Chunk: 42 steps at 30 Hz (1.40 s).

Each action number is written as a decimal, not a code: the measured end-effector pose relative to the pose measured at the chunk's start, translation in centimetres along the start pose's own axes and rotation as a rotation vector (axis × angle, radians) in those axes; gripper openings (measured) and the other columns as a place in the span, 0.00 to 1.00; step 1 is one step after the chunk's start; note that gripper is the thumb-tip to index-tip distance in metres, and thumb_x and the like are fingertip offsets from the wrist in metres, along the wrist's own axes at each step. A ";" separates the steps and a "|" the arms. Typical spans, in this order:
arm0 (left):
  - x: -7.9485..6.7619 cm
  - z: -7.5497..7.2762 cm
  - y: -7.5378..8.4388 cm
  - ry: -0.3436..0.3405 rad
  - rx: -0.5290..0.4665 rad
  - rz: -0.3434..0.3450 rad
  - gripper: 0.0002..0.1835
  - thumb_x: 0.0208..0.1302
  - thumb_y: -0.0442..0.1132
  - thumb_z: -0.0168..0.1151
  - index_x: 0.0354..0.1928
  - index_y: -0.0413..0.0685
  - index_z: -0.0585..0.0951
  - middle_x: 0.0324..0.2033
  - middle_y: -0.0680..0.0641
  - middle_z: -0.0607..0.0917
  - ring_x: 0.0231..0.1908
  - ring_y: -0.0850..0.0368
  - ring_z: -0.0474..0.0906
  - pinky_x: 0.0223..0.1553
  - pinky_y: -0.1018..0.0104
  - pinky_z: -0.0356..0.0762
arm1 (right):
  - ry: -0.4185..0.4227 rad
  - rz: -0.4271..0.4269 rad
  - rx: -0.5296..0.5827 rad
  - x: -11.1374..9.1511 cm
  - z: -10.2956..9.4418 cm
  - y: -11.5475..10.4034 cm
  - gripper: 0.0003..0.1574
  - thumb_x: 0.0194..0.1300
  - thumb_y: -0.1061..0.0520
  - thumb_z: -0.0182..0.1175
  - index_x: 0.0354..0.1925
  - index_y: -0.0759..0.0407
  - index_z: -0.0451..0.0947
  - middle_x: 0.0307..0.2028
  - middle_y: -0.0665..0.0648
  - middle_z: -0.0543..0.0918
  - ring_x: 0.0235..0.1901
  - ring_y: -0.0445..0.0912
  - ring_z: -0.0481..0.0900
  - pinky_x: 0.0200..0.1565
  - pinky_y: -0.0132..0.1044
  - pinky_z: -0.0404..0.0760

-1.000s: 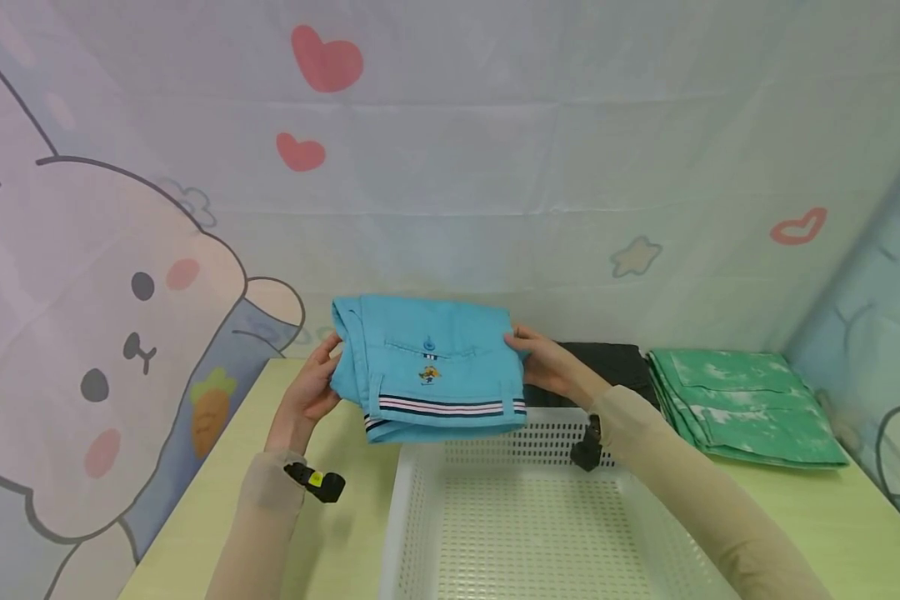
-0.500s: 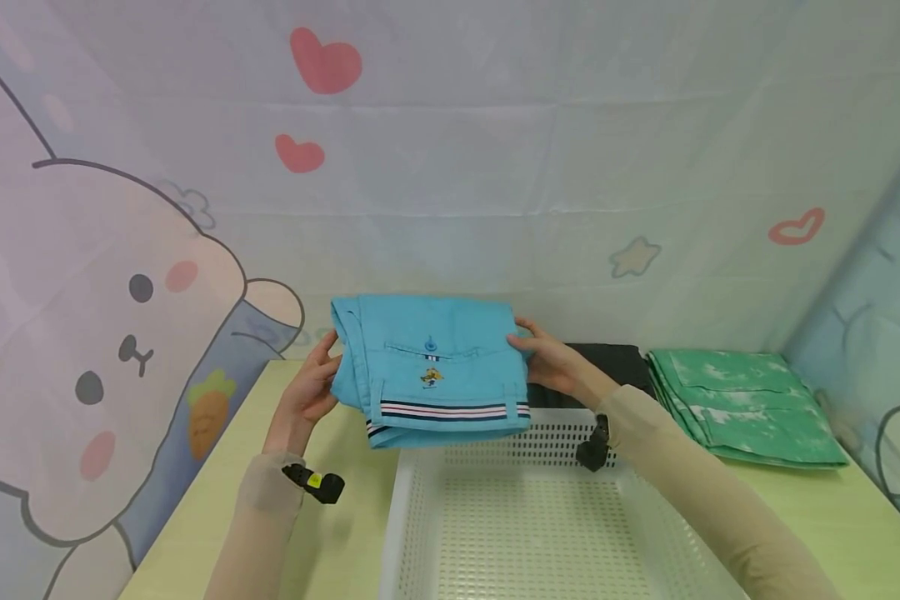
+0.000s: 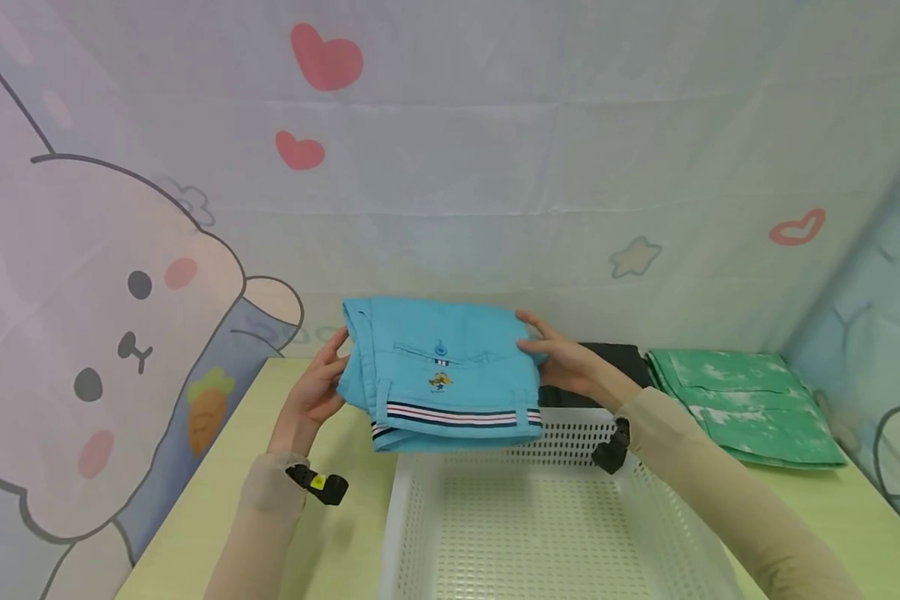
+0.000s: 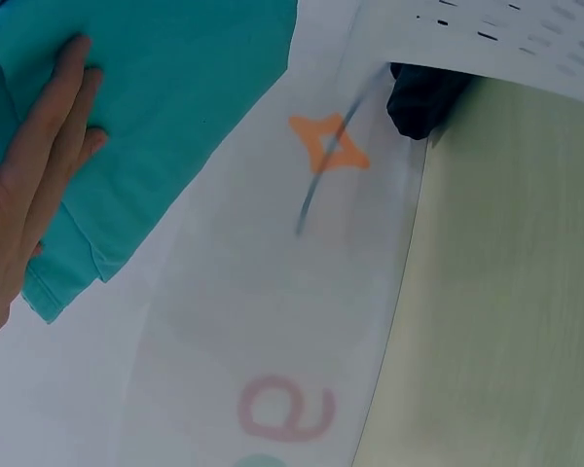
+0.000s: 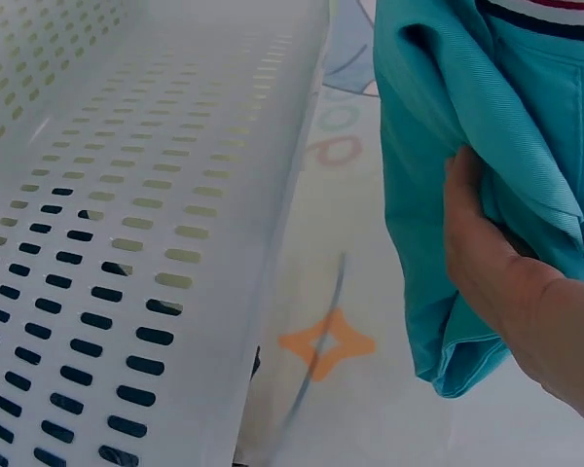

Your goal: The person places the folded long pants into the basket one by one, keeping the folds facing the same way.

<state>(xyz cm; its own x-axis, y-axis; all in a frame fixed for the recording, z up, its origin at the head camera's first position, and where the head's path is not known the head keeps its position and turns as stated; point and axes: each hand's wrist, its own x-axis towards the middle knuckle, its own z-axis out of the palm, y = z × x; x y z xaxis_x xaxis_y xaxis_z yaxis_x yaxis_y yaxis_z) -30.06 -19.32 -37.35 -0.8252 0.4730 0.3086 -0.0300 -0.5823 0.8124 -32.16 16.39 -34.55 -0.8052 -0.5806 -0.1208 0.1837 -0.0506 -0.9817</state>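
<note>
Folded light-blue pants (image 3: 465,383) hang in the air between my two hands, above the back rim of a white basket. A striped waistband, a button and a small embroidered figure face the head camera. My left hand (image 3: 317,387) holds their left edge; in the left wrist view its long fingers lie against the blue cloth (image 4: 185,88). At the right edge, my right hand (image 3: 567,364) grips the layers, with part of that hand hidden behind the cloth. Seen from the right wrist, a digit of the right hand (image 5: 496,258) tucks into a fold of the pants (image 5: 423,195).
The white perforated basket (image 3: 401,533) stands on a pale green table (image 3: 195,525). Behind it lies folded black cloth (image 3: 615,362), partly hidden by the right arm. Folded green-and-white cloth (image 3: 750,408) lies at the back right. A patterned curtain (image 3: 457,167) hangs close behind the table.
Both hands have shifted slightly to the right with the pants, which sit a little lower at the waistband. The upper finger of my right hand shows more at the edge.
</note>
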 end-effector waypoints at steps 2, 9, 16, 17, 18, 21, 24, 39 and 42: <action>-0.1 0.1 0.0 -0.007 0.005 -0.006 0.28 0.68 0.26 0.31 0.66 0.52 0.41 0.28 0.53 0.82 0.15 0.66 0.68 0.22 0.77 0.70 | -0.008 0.003 -0.027 -0.2 0.1 -0.1 0.42 0.69 0.58 0.42 0.69 0.41 0.29 0.69 0.57 0.28 0.67 0.64 0.40 0.60 0.62 0.55; -0.3 0.4 0.0 -0.045 0.035 -0.015 0.33 0.69 0.26 0.31 0.68 0.48 0.31 0.16 0.56 0.74 0.12 0.68 0.62 0.19 0.78 0.66 | -0.012 -0.003 -0.067 -1.3 0.7 -0.3 0.43 0.67 0.57 0.46 0.69 0.42 0.32 0.68 0.56 0.23 0.68 0.62 0.37 0.59 0.62 0.57; -0.6 0.9 0.0 -0.103 0.003 -0.004 0.33 0.69 0.27 0.29 0.68 0.49 0.29 0.17 0.57 0.71 0.12 0.67 0.58 0.18 0.75 0.54 | 0.010 -0.014 -0.050 -2.6 1.2 -0.8 0.46 0.66 0.57 0.48 0.69 0.41 0.30 0.69 0.56 0.26 0.68 0.62 0.36 0.61 0.62 0.53; -0.6 0.9 0.0 -0.107 -0.004 -0.006 0.33 0.69 0.27 0.29 0.68 0.49 0.29 0.17 0.57 0.71 0.12 0.66 0.58 0.19 0.75 0.52 | 0.014 -0.015 -0.045 -2.8 1.2 -0.9 0.46 0.67 0.57 0.47 0.69 0.41 0.29 0.69 0.56 0.26 0.68 0.62 0.36 0.61 0.62 0.53; -0.7 1.0 -0.1 -0.112 -0.012 -0.006 0.33 0.69 0.27 0.29 0.68 0.50 0.29 0.17 0.57 0.70 0.12 0.66 0.57 0.19 0.73 0.50 | 0.018 -0.015 -0.041 -3.0 1.2 -0.9 0.46 0.67 0.57 0.47 0.69 0.40 0.28 0.69 0.57 0.26 0.68 0.62 0.35 0.61 0.62 0.52; -0.7 1.2 -0.2 -0.120 -0.021 -0.007 0.33 0.69 0.26 0.29 0.68 0.51 0.29 0.17 0.57 0.71 0.13 0.66 0.57 0.20 0.73 0.50 | 0.029 -0.011 -0.023 -3.5 1.2 -1.2 0.47 0.68 0.58 0.45 0.68 0.40 0.24 0.69 0.58 0.25 0.68 0.62 0.35 0.61 0.62 0.51; -0.6 1.2 -0.3 -0.133 -0.018 -0.010 0.32 0.68 0.25 0.28 0.68 0.53 0.33 0.20 0.56 0.74 0.14 0.65 0.59 0.20 0.75 0.57 | 0.035 -0.009 -0.007 -4.0 1.1 -1.4 0.50 0.68 0.59 0.45 0.67 0.42 0.18 0.68 0.60 0.24 0.68 0.62 0.33 0.62 0.62 0.49; -0.3 2.6 -0.9 -0.144 0.006 -0.040 0.29 0.67 0.24 0.32 0.66 0.57 0.45 0.35 0.51 0.81 0.26 0.66 0.74 0.29 0.75 0.73 | 0.032 0.033 0.101 -5.8 0.9 -1.2 0.49 0.69 0.58 0.41 0.65 0.56 0.13 0.68 0.62 0.23 0.67 0.62 0.27 0.63 0.61 0.45; -0.4 2.7 -0.9 -0.148 0.003 -0.045 0.30 0.67 0.24 0.32 0.66 0.58 0.45 0.35 0.51 0.81 0.26 0.66 0.74 0.29 0.75 0.73 | 0.026 0.034 0.104 -6.1 1.0 -1.2 0.45 0.69 0.58 0.40 0.67 0.60 0.19 0.69 0.64 0.28 0.68 0.61 0.31 0.64 0.58 0.48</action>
<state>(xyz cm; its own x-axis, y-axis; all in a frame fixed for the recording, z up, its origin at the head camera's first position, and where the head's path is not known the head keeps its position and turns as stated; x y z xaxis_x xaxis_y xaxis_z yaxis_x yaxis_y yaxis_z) -28.22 -17.22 -36.83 -0.7310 0.5909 0.3413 -0.0632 -0.5566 0.8284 -26.92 19.19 -32.47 -0.8115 -0.5624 -0.1587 0.2678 -0.1165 -0.9564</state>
